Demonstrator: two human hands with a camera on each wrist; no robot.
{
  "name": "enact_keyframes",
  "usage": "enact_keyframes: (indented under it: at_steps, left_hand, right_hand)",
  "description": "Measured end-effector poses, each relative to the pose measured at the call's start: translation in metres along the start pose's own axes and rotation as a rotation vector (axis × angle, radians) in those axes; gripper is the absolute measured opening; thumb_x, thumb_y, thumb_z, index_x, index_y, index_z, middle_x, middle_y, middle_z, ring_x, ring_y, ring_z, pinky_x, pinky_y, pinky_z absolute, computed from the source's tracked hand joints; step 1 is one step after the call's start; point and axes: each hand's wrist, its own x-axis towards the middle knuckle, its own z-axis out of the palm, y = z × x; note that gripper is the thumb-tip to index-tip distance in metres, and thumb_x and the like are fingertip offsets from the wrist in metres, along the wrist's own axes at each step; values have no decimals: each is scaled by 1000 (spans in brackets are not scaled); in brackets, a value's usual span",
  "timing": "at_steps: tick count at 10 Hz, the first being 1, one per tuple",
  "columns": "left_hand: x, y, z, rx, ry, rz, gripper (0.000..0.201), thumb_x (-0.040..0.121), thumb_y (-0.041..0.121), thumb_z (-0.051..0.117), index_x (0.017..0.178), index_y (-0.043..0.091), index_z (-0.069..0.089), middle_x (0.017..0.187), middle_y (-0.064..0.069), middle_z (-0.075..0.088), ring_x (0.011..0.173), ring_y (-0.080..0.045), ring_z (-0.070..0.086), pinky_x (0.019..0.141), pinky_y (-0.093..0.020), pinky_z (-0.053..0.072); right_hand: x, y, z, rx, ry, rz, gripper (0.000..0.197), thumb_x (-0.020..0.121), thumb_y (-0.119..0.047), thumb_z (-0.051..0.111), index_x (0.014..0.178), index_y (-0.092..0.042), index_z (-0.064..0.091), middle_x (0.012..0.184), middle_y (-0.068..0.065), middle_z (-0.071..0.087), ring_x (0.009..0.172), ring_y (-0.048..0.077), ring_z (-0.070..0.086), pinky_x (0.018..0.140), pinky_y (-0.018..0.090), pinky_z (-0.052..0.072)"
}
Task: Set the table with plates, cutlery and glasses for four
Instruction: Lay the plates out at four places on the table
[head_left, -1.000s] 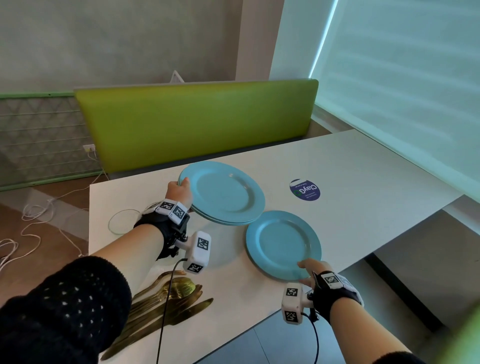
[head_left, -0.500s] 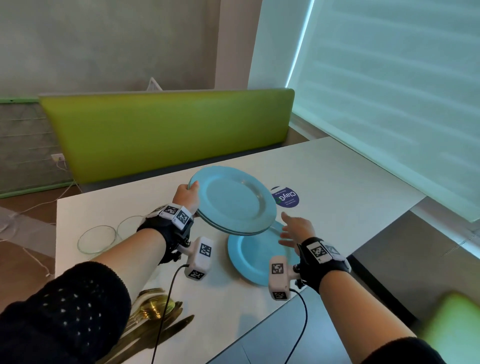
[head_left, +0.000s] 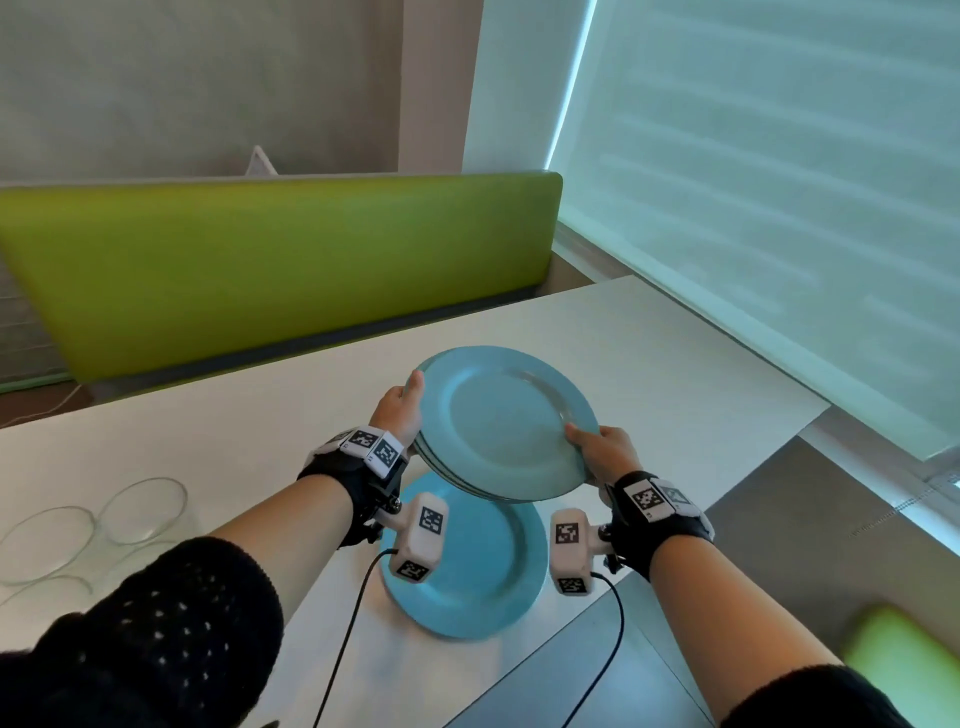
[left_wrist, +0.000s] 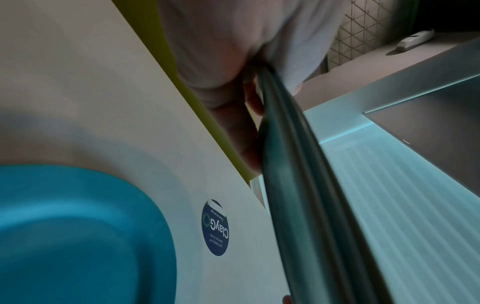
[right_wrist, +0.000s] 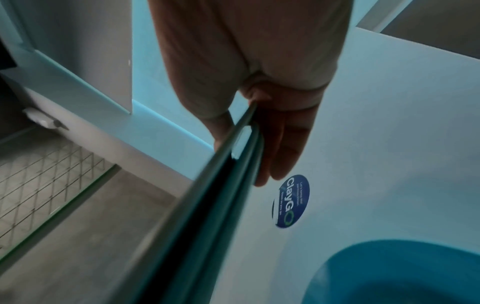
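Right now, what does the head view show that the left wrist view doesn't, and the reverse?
Head only: two clear glasses, the green bench back, and the right hand on the plate stack's rim.
Left wrist only: the round blue ClayGo sticker on the table, hidden under the stack in the head view.
Both: the left hand gripping the stack, and a single blue plate lying on the table.

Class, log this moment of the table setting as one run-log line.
left hand: grips stack rim | right hand: grips opposite rim | plate stack: held above table | single plate: on table | glasses: unplaced
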Motion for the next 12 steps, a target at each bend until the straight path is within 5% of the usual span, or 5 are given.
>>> enact_keyframes:
  at_steps: [4, 5, 6, 9, 12]
  left_hand:
    - [16, 19, 38, 140, 272, -48, 47, 101, 33, 31, 126, -3, 47, 127, -23, 55, 114, -38, 53, 90, -36, 42]
    - [26, 20, 33, 162, 341, -54, 48, 101, 33, 30, 128, -3, 45, 128, -25, 54, 114, -38, 53, 90, -37, 41]
    - [34, 21, 30, 175, 388, -74, 48, 101, 33, 29, 130, -3, 43, 130, -25, 52, 116, -39, 52, 91, -37, 41]
    - [43, 25, 37, 173, 419, -65, 48, 102, 32, 29, 130, -3, 43, 131, -24, 52, 118, -38, 51, 93, -37, 40]
    - [44, 32, 54, 155, 399, -63, 48, 101, 32, 29, 131, -2, 43, 132, -23, 52, 119, -37, 50, 93, -36, 40]
  right_hand:
    - [60, 18, -72, 318, 211, 244, 38, 99, -13, 43, 131, 8, 45, 111, 21, 55, 98, 30, 55, 89, 41, 47]
    - [60, 33, -82, 330, 232, 308, 21, 97, -4, 34, 104, 1, 53, 77, 19, 61, 67, 31, 59, 44, 20, 48]
    - [64, 50, -87, 396, 178, 381, 29, 98, -9, 26, 70, -13, 35, 47, 11, 51, 59, 21, 48, 44, 23, 43]
    - [69, 69, -98, 238, 169, 365, 27, 98, -21, 38, 72, -14, 33, 38, 4, 61, 96, 18, 41, 54, 30, 44]
    - [54, 45, -98, 264, 213, 500, 21, 87, -11, 59, 92, -5, 39, 79, 2, 49, 72, 20, 52, 53, 20, 38]
